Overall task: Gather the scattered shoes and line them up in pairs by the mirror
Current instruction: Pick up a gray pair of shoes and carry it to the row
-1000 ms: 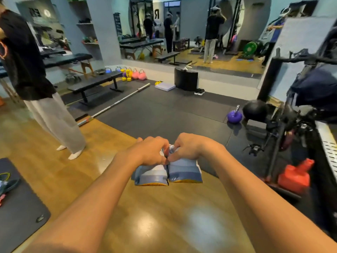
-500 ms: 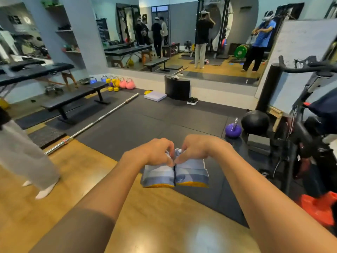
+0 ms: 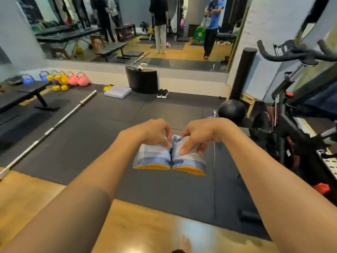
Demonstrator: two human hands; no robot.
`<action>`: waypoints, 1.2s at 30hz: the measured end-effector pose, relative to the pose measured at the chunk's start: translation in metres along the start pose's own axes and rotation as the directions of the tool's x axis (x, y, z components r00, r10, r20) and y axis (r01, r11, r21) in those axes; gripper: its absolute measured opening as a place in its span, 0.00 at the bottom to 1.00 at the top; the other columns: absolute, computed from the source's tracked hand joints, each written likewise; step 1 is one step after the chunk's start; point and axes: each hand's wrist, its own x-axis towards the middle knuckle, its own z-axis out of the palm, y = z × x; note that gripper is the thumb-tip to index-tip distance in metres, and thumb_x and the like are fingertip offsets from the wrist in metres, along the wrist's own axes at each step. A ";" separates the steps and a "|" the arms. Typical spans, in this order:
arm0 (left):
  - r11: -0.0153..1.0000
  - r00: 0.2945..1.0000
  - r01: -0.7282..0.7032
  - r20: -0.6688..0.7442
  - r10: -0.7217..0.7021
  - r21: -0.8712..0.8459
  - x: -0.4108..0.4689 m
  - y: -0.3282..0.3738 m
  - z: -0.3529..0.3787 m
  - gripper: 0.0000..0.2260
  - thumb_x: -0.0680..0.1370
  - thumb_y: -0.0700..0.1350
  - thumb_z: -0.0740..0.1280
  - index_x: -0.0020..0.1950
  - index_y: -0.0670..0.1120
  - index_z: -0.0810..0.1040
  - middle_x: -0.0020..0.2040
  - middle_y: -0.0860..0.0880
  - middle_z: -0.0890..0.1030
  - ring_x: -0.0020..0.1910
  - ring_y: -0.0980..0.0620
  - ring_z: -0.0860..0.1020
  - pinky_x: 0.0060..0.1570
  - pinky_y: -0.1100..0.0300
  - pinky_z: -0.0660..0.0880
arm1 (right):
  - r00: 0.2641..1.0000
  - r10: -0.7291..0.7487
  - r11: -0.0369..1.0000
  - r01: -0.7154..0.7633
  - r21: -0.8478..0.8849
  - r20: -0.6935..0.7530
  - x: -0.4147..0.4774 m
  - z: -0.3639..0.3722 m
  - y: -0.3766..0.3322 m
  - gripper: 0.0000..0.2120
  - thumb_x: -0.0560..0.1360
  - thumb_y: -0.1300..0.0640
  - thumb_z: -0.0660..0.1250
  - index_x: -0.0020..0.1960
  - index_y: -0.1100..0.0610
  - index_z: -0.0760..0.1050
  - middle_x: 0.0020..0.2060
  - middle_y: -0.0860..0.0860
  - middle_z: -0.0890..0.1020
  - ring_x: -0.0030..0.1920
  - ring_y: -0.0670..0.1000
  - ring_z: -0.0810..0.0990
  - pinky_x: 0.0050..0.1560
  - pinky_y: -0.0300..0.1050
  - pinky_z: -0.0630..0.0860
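The view has come closer to the mirror (image 3: 164,30) since a moment ago: the wooden floor (image 3: 32,201) now fills less of the bottom of my picture, the black mat (image 3: 102,125) spreads under my arms, and the person in pale trousers who stood at my left has gone from view. I hold two blue shoes with yellow soles up in the air over the mat, heels toward me, side by side and touching. My left hand (image 3: 151,132) is closed on the top of the left shoe (image 3: 151,157), and my right hand (image 3: 202,132) is closed on the top of the right shoe (image 3: 189,161), with its fingers (image 3: 184,149) pressed down the heel.

Farther ahead, a pair of black shoes (image 3: 162,93) sits together on the mat, just beside a black box (image 3: 142,79) that stands against the low ledge under the mirror. Left of the box lies a flat pale pad (image 3: 118,91), and beyond it a row of coloured kettlebells (image 3: 73,80) lines the wall. A barbell (image 3: 54,125) lies slanted across the mat on my left, near a black bench (image 3: 21,92). On my right stand a black ball (image 3: 231,111) and an exercise bike (image 3: 299,99).
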 end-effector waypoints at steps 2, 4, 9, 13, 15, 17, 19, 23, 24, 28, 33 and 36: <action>1.000 1.000 0.002 0.001 -0.002 0.009 0.047 -0.017 -0.017 0.08 0.70 0.50 0.75 0.43 0.54 0.77 0.41 0.55 0.75 0.50 0.49 0.76 0.44 0.58 0.70 | 1.000 -0.002 1.000 0.002 0.024 -0.019 0.042 -0.030 0.001 0.19 0.68 0.57 0.76 0.56 0.63 0.79 0.40 0.53 0.80 0.36 0.50 0.79 0.30 0.38 0.78; 1.000 1.000 0.020 -0.001 -0.020 -0.003 0.092 -0.033 -0.033 0.09 0.70 0.50 0.76 0.44 0.53 0.77 0.41 0.55 0.76 0.50 0.49 0.76 0.45 0.58 0.70 | 1.000 -0.006 1.000 0.006 -0.002 -0.012 0.084 -0.062 0.000 0.19 0.69 0.58 0.76 0.56 0.64 0.78 0.42 0.55 0.79 0.38 0.53 0.79 0.29 0.38 0.78; 0.999 0.999 0.037 0.038 -0.036 -0.020 0.196 -0.063 -0.084 0.12 0.71 0.48 0.75 0.52 0.49 0.79 0.51 0.50 0.78 0.50 0.50 0.76 0.47 0.58 0.72 | 0.999 -0.009 0.999 0.007 -0.047 -0.033 0.178 -0.152 -0.004 0.19 0.69 0.59 0.76 0.56 0.66 0.77 0.39 0.55 0.76 0.36 0.54 0.77 0.28 0.39 0.78; 0.998 0.987 0.030 0.159 -0.021 -0.058 0.277 -0.090 -0.128 0.14 0.71 0.42 0.74 0.55 0.49 0.78 0.53 0.48 0.77 0.53 0.48 0.77 0.53 0.54 0.76 | 1.000 0.012 0.999 -0.012 -0.044 -0.006 0.251 -0.218 -0.011 0.19 0.68 0.63 0.75 0.57 0.68 0.77 0.35 0.55 0.77 0.31 0.51 0.77 0.28 0.39 0.78; 0.998 0.988 0.014 0.154 -0.004 -0.062 0.326 -0.106 -0.146 0.12 0.72 0.42 0.74 0.52 0.51 0.78 0.50 0.49 0.77 0.46 0.50 0.76 0.46 0.58 0.75 | 1.000 0.012 0.999 -0.012 -0.053 -0.012 0.293 -0.251 -0.013 0.20 0.68 0.64 0.75 0.57 0.68 0.76 0.33 0.54 0.76 0.30 0.51 0.76 0.28 0.39 0.78; 0.999 0.988 -0.003 0.155 0.010 -0.045 0.378 -0.124 -0.162 0.11 0.71 0.43 0.74 0.50 0.54 0.77 0.49 0.50 0.76 0.45 0.51 0.75 0.43 0.59 0.72 | 1.000 0.013 0.998 -0.014 -0.068 -0.023 0.339 -0.284 -0.015 0.20 0.67 0.63 0.76 0.57 0.67 0.77 0.34 0.54 0.75 0.31 0.52 0.76 0.29 0.40 0.78; 1.000 0.990 -0.021 0.142 0.023 -0.013 0.431 -0.145 -0.178 0.12 0.71 0.43 0.75 0.49 0.55 0.77 0.51 0.50 0.76 0.48 0.50 0.76 0.43 0.59 0.70 | 0.999 0.016 0.997 -0.019 -0.081 -0.031 0.384 -0.316 -0.018 0.20 0.68 0.63 0.76 0.57 0.66 0.77 0.37 0.56 0.76 0.34 0.53 0.77 0.30 0.41 0.80; 0.998 0.992 -0.062 0.109 0.058 0.028 0.534 -0.184 -0.216 0.13 0.69 0.43 0.75 0.48 0.56 0.77 0.51 0.52 0.74 0.49 0.50 0.73 0.46 0.59 0.68 | 0.994 0.020 0.992 -0.033 -0.119 -0.111 0.464 -0.382 -0.020 0.19 0.68 0.59 0.75 0.56 0.64 0.78 0.45 0.59 0.79 0.43 0.60 0.83 0.43 0.53 0.83; 0.997 0.993 -0.069 0.097 0.065 0.042 0.558 -0.192 -0.225 0.13 0.69 0.43 0.75 0.48 0.55 0.76 0.50 0.52 0.72 0.49 0.50 0.72 0.46 0.59 0.67 | 0.990 0.018 0.993 -0.033 -0.111 -0.140 0.482 -0.398 -0.019 0.18 0.68 0.59 0.75 0.55 0.65 0.78 0.45 0.59 0.79 0.43 0.60 0.84 0.44 0.55 0.82; 0.990 0.992 -0.124 0.015 0.123 0.062 0.652 -0.212 -0.259 0.13 0.69 0.41 0.75 0.48 0.54 0.76 0.43 0.57 0.68 0.47 0.52 0.69 0.43 0.60 0.64 | 0.964 0.005 0.995 -0.030 -0.090 -0.266 0.552 -0.467 -0.013 0.16 0.66 0.59 0.76 0.50 0.64 0.78 0.40 0.60 0.80 0.35 0.57 0.81 0.40 0.54 0.81; 0.988 0.993 -0.122 0.003 0.122 0.092 0.778 -0.233 -0.290 0.15 0.69 0.40 0.74 0.49 0.51 0.72 0.50 0.51 0.74 0.53 0.46 0.73 0.52 0.50 0.73 | 0.937 0.025 0.996 -0.052 -0.071 -0.348 0.645 -0.553 0.013 0.15 0.66 0.60 0.75 0.48 0.65 0.76 0.39 0.59 0.80 0.31 0.55 0.80 0.35 0.50 0.81; 0.989 0.998 -0.063 -0.016 0.065 0.131 0.853 -0.245 -0.305 0.17 0.67 0.40 0.76 0.52 0.44 0.74 0.52 0.47 0.76 0.53 0.43 0.74 0.53 0.47 0.74 | 0.939 0.008 0.992 -0.052 -0.118 -0.344 0.704 -0.607 0.030 0.16 0.65 0.60 0.76 0.49 0.65 0.77 0.40 0.57 0.81 0.30 0.54 0.80 0.35 0.49 0.80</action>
